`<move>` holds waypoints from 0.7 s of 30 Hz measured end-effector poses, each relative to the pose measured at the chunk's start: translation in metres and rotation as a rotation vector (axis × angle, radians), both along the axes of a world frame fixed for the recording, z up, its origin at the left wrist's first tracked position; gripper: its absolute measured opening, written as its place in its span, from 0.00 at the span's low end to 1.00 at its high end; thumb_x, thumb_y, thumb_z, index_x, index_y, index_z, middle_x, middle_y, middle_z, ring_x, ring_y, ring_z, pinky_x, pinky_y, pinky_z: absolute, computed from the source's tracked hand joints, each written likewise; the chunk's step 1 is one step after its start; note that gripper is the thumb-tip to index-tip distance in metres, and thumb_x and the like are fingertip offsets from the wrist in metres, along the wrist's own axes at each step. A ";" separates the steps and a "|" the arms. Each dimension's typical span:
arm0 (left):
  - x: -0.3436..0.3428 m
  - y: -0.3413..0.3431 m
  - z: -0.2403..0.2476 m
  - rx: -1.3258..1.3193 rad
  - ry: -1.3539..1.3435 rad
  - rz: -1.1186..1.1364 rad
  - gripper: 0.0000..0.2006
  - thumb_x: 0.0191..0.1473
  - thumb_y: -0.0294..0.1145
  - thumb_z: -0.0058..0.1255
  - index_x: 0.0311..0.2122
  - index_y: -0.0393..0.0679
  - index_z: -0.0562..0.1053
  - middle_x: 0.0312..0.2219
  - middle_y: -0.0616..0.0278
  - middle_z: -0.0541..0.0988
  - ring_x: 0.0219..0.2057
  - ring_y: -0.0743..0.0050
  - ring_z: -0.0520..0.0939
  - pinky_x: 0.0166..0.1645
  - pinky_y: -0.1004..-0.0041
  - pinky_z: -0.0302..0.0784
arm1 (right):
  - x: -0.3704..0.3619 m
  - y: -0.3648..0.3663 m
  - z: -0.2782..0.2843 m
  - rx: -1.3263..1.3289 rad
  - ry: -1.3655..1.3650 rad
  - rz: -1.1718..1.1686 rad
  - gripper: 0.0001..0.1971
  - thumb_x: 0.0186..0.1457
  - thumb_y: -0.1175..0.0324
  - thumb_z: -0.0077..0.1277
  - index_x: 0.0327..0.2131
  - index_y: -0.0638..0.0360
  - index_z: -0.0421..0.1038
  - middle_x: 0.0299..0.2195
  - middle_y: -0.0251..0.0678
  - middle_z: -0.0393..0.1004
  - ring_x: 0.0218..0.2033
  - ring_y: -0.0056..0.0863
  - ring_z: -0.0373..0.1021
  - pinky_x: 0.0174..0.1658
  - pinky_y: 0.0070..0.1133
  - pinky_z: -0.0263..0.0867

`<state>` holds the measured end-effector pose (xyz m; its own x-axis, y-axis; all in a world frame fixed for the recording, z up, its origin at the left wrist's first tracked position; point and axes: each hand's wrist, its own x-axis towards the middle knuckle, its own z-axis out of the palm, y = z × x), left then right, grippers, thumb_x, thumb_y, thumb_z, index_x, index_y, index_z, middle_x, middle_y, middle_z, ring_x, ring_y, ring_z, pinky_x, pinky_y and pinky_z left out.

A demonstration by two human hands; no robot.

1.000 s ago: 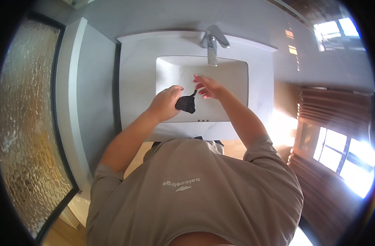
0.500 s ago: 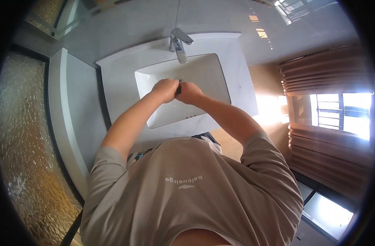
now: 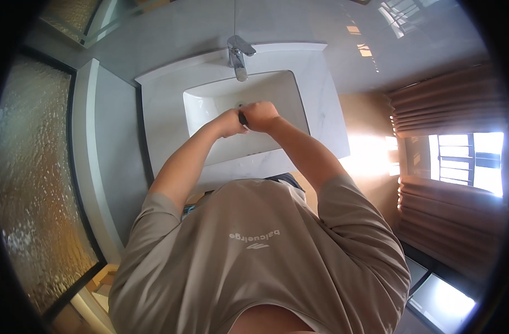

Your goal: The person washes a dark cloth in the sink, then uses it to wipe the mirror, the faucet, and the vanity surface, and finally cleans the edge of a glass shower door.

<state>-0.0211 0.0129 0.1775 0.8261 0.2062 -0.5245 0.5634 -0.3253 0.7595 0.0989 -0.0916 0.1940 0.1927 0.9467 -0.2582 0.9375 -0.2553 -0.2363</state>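
Above the white basin [image 3: 280, 92], my left hand [image 3: 226, 123] and my right hand [image 3: 260, 116] are pressed close together. Both are closed, with a small dark thing [image 3: 243, 118] showing in the gap between them. Most of it is hidden by the fingers, so its kind cannot be made out. My right hand sits slightly farther from me, its fingers curled tight. A chrome faucet [image 3: 240, 58] stands at the back of the basin, just beyond my hands. The drain [image 3: 240, 104] shows partly behind them.
A white marbled countertop [image 3: 328, 119] surrounds the basin. Textured glass [image 3: 37, 178] in a dark frame stands at the left, beside a grey wall panel [image 3: 119, 133]. Brown curtains [image 3: 441, 106] hang by a bright window [image 3: 468, 161] at the right.
My right hand has moved slightly up and over, while my left has turned and dropped a little. The dark thing stays between them. The view has shifted slightly.
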 end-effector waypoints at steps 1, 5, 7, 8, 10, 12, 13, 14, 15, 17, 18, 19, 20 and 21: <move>0.005 -0.001 0.003 0.037 -0.030 -0.032 0.18 0.43 0.26 0.58 0.42 0.39 0.73 0.28 0.62 0.78 0.25 0.70 0.75 0.30 0.69 0.72 | 0.005 -0.004 0.001 0.015 0.001 0.008 0.08 0.50 0.65 0.49 0.34 0.47 0.74 0.33 0.36 0.78 0.36 0.38 0.75 0.37 0.31 0.72; 0.037 -0.017 0.043 0.033 0.274 -0.063 0.19 0.42 0.26 0.59 0.43 0.39 0.73 0.29 0.61 0.78 0.26 0.71 0.76 0.29 0.69 0.72 | 0.017 -0.033 0.024 0.016 0.098 -0.104 0.12 0.49 0.63 0.52 0.38 0.53 0.72 0.35 0.39 0.77 0.38 0.40 0.74 0.39 0.32 0.71; 0.044 -0.020 0.037 -0.017 0.219 -0.020 0.22 0.39 0.31 0.62 0.43 0.40 0.73 0.26 0.57 0.79 0.26 0.65 0.78 0.31 0.68 0.73 | 0.027 -0.055 0.035 0.006 0.172 -0.173 0.14 0.49 0.64 0.53 0.39 0.57 0.71 0.36 0.41 0.77 0.40 0.41 0.74 0.40 0.32 0.71; 0.046 -0.026 0.035 -0.010 0.215 -0.014 0.22 0.39 0.31 0.62 0.43 0.40 0.73 0.26 0.57 0.79 0.26 0.65 0.78 0.31 0.68 0.73 | 0.037 -0.067 0.036 0.046 0.306 -0.256 0.16 0.48 0.62 0.55 0.40 0.58 0.70 0.35 0.43 0.76 0.39 0.42 0.74 0.39 0.32 0.70; 0.047 -0.046 0.033 0.152 -0.313 0.114 0.23 0.38 0.30 0.62 0.44 0.40 0.73 0.25 0.60 0.77 0.31 0.64 0.80 0.36 0.70 0.74 | 0.058 -0.091 0.044 0.090 0.437 -0.325 0.19 0.47 0.60 0.57 0.41 0.60 0.69 0.35 0.46 0.76 0.39 0.42 0.73 0.39 0.31 0.69; 0.059 -0.070 0.050 0.169 -0.434 0.192 0.22 0.38 0.25 0.62 0.44 0.41 0.73 0.33 0.59 0.77 0.39 0.64 0.79 0.43 0.71 0.74 | 0.086 -0.115 0.065 0.221 0.608 -0.288 0.23 0.46 0.56 0.61 0.39 0.64 0.69 0.32 0.46 0.75 0.36 0.39 0.74 0.38 0.29 0.67; 0.066 -0.083 0.059 0.210 -0.551 0.284 0.23 0.38 0.21 0.61 0.44 0.42 0.73 0.39 0.58 0.76 0.42 0.65 0.78 0.45 0.71 0.74 | 0.099 -0.122 0.073 0.229 0.604 -0.275 0.23 0.46 0.56 0.61 0.39 0.64 0.69 0.32 0.46 0.75 0.36 0.39 0.74 0.38 0.29 0.67; 0.072 -0.095 0.064 0.250 -0.667 0.378 0.23 0.38 0.17 0.60 0.45 0.42 0.73 0.45 0.57 0.75 0.44 0.66 0.77 0.47 0.71 0.74 | 0.111 -0.128 0.079 0.180 0.672 -0.311 0.24 0.46 0.53 0.61 0.38 0.64 0.70 0.32 0.44 0.75 0.35 0.36 0.73 0.38 0.28 0.67; 0.077 -0.105 0.065 0.262 -0.671 0.388 0.23 0.38 0.17 0.60 0.45 0.42 0.73 0.45 0.57 0.75 0.44 0.66 0.77 0.47 0.71 0.74 | 0.123 -0.133 0.083 0.127 0.740 -0.344 0.25 0.47 0.51 0.61 0.38 0.65 0.71 0.31 0.42 0.75 0.34 0.33 0.73 0.38 0.27 0.67; 0.085 -0.123 0.062 0.172 -0.881 0.583 0.21 0.41 0.15 0.59 0.43 0.39 0.69 0.50 0.56 0.71 0.47 0.67 0.76 0.51 0.71 0.74 | 0.140 -0.142 0.085 0.174 0.854 -0.329 0.25 0.48 0.51 0.59 0.37 0.66 0.72 0.31 0.40 0.75 0.33 0.31 0.72 0.37 0.26 0.66; 0.090 -0.129 0.061 0.188 -0.886 0.599 0.21 0.41 0.15 0.59 0.43 0.39 0.69 0.50 0.56 0.71 0.47 0.67 0.76 0.51 0.71 0.74 | 0.148 -0.145 0.084 0.216 0.972 -0.335 0.24 0.50 0.50 0.58 0.37 0.66 0.72 0.30 0.38 0.75 0.32 0.28 0.71 0.37 0.24 0.66; 0.095 -0.136 0.067 0.187 -0.976 0.603 0.19 0.41 0.14 0.58 0.40 0.40 0.67 0.50 0.56 0.71 0.47 0.68 0.76 0.50 0.71 0.74 | 0.153 -0.146 0.087 0.191 1.054 -0.283 0.21 0.56 0.53 0.52 0.37 0.65 0.72 0.28 0.32 0.72 0.31 0.20 0.67 0.36 0.20 0.64; 0.098 -0.141 0.073 0.187 -1.065 0.603 0.18 0.42 0.13 0.57 0.37 0.40 0.65 0.50 0.57 0.71 0.47 0.68 0.76 0.49 0.71 0.75 | 0.157 -0.148 0.091 0.189 1.055 -0.261 0.21 0.56 0.53 0.52 0.37 0.65 0.72 0.28 0.32 0.72 0.31 0.20 0.67 0.36 0.20 0.64; 0.095 -0.144 0.082 0.234 -0.951 0.583 0.17 0.41 0.13 0.57 0.33 0.41 0.63 0.48 0.56 0.72 0.46 0.69 0.77 0.47 0.73 0.74 | 0.158 -0.151 0.096 0.191 1.237 -0.305 0.21 0.56 0.53 0.52 0.38 0.65 0.72 0.29 0.32 0.72 0.31 0.19 0.67 0.36 0.19 0.65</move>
<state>0.0734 -0.1310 0.2591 0.6144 0.6997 0.3647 -0.0962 -0.3923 0.9148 0.2571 -0.2427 0.2900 0.1382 0.9484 -0.2855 -0.0199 -0.2855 -0.9582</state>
